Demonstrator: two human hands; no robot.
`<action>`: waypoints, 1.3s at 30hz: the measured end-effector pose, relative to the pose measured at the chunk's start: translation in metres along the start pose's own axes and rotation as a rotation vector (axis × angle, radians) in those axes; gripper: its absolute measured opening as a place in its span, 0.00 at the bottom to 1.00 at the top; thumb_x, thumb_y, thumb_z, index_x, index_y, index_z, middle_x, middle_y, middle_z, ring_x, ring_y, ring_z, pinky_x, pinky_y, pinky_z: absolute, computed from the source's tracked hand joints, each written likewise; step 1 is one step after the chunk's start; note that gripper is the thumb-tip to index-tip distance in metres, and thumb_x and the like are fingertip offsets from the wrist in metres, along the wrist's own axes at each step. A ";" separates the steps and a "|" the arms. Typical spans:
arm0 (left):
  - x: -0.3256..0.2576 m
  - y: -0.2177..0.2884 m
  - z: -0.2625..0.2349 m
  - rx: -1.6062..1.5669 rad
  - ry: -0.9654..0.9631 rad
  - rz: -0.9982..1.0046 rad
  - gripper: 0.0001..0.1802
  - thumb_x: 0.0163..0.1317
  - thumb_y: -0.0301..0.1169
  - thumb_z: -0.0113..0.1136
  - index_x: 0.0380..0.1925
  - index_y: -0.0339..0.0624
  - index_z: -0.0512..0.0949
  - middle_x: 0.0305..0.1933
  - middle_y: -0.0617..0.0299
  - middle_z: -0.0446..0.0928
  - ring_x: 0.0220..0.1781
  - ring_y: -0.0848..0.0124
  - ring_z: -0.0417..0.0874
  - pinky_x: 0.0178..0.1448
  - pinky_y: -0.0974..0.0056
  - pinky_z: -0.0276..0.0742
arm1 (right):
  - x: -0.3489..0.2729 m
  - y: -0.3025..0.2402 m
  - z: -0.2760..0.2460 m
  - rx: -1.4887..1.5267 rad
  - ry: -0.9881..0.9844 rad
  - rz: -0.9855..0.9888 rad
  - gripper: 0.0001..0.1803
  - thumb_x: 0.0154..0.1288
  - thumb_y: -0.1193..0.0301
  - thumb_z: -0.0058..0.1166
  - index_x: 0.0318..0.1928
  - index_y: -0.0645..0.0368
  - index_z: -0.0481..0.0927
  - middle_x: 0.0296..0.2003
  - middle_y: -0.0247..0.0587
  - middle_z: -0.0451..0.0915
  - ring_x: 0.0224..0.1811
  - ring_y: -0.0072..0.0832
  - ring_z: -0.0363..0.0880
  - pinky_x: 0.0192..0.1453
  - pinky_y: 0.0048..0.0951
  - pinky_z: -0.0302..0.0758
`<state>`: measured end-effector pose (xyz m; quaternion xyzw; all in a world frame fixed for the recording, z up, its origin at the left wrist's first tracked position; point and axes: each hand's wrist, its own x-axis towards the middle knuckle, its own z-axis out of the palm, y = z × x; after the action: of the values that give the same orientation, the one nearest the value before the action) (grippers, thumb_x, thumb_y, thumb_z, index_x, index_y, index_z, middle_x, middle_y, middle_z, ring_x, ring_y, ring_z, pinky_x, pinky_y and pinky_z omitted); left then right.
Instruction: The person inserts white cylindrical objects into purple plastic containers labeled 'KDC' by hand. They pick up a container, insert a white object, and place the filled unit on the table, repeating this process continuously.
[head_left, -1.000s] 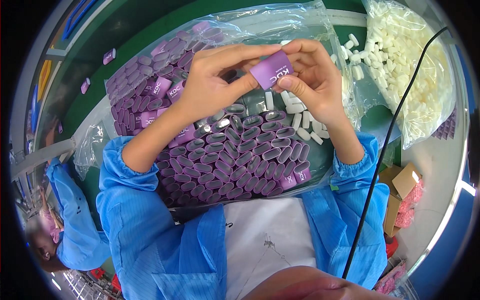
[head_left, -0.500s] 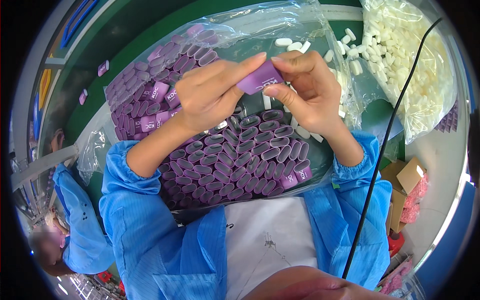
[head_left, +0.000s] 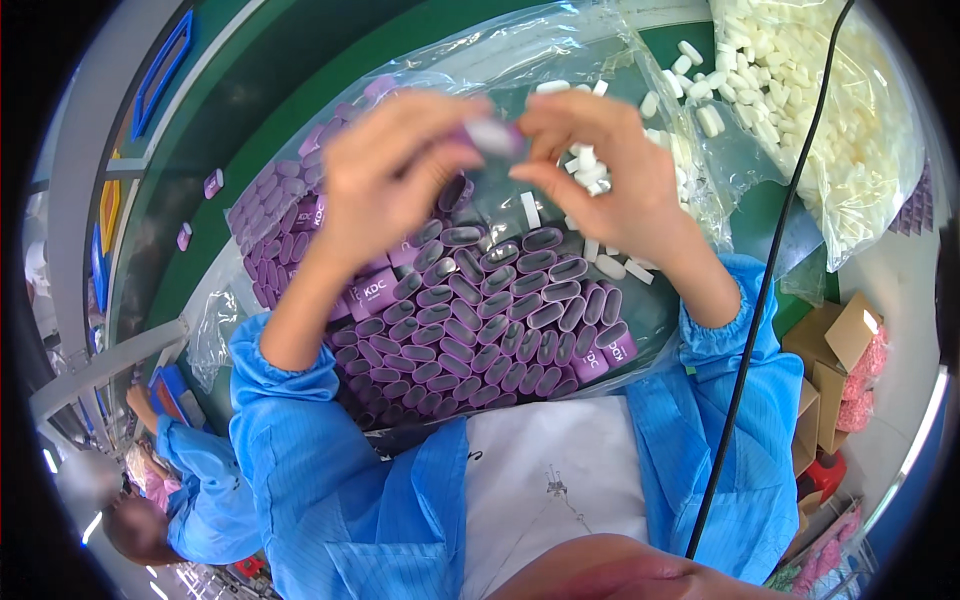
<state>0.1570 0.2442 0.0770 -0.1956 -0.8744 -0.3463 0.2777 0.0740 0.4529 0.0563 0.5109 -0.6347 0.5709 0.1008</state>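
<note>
Above the pile, my left hand (head_left: 395, 165), blurred by motion, pinches a purple plastic casing (head_left: 515, 137) between thumb and fingers. A pale oval face (head_left: 492, 137) on the casing is turned toward me, smeared by motion. Close to its right end is my right hand (head_left: 610, 165), with thumb and forefinger apart and nothing seen between them. Whether a fingertip touches the casing I cannot tell. Below lie many hollow purple oval casings (head_left: 465, 318), mostly standing with their open ends up. White oval caps (head_left: 610, 266) lie loose to the right of them.
A clear plastic bag (head_left: 805, 190) full of white caps lies at the far right. Plastic sheeting (head_left: 470, 50) lies around the purple pile. A black cable (head_left: 765, 300) crosses the right side. Cardboard boxes (head_left: 825, 370) stand lower right; a co-worker in blue (head_left: 205, 480) sits lower left.
My right hand has let go of the casing, its thumb and forefinger now apart. My left hand has moved left with the casing and turned its pale face toward me.
</note>
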 end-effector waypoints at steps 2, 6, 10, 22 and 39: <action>0.015 -0.017 -0.031 -0.007 0.035 -0.334 0.15 0.67 0.28 0.63 0.53 0.39 0.83 0.44 0.58 0.85 0.44 0.70 0.84 0.51 0.66 0.78 | 0.002 0.010 -0.008 -0.007 0.002 0.154 0.18 0.62 0.74 0.67 0.51 0.61 0.77 0.39 0.41 0.84 0.33 0.30 0.84 0.37 0.29 0.81; -0.008 -0.147 -0.128 0.301 -0.046 -0.668 0.22 0.74 0.42 0.55 0.59 0.40 0.80 0.42 0.61 0.84 0.41 0.75 0.79 0.50 0.68 0.75 | 0.004 0.025 -0.018 -0.238 -0.287 0.243 0.05 0.64 0.72 0.63 0.39 0.59 0.83 0.36 0.38 0.82 0.37 0.37 0.81 0.44 0.35 0.79; -0.083 -0.258 -0.164 0.334 -0.106 -0.846 0.24 0.71 0.46 0.56 0.57 0.42 0.81 0.39 0.56 0.83 0.42 0.70 0.80 0.51 0.65 0.74 | -0.005 0.023 -0.015 -0.124 -0.687 0.133 0.15 0.53 0.83 0.62 0.42 0.57 0.86 0.44 0.34 0.80 0.48 0.38 0.72 0.52 0.38 0.74; -0.016 0.007 -0.026 0.416 -0.263 -0.207 0.15 0.51 0.38 0.76 0.26 0.41 0.80 0.52 0.56 0.76 0.56 0.55 0.75 0.59 0.54 0.72 | -0.010 0.034 -0.008 -0.269 -0.568 0.038 0.12 0.54 0.78 0.67 0.41 0.61 0.81 0.39 0.39 0.82 0.41 0.37 0.79 0.45 0.37 0.77; -0.035 0.014 0.022 0.169 -0.080 -0.198 0.16 0.46 0.27 0.74 0.37 0.38 0.82 0.45 0.59 0.79 0.46 0.59 0.79 0.51 0.57 0.77 | -0.009 0.015 0.008 0.107 -0.219 0.235 0.07 0.61 0.76 0.66 0.40 0.61 0.84 0.37 0.39 0.84 0.31 0.29 0.81 0.37 0.27 0.78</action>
<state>0.1838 0.2647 0.0488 -0.0981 -0.9260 -0.2889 0.2225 0.0703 0.4488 0.0379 0.4969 -0.6658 0.5528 -0.0639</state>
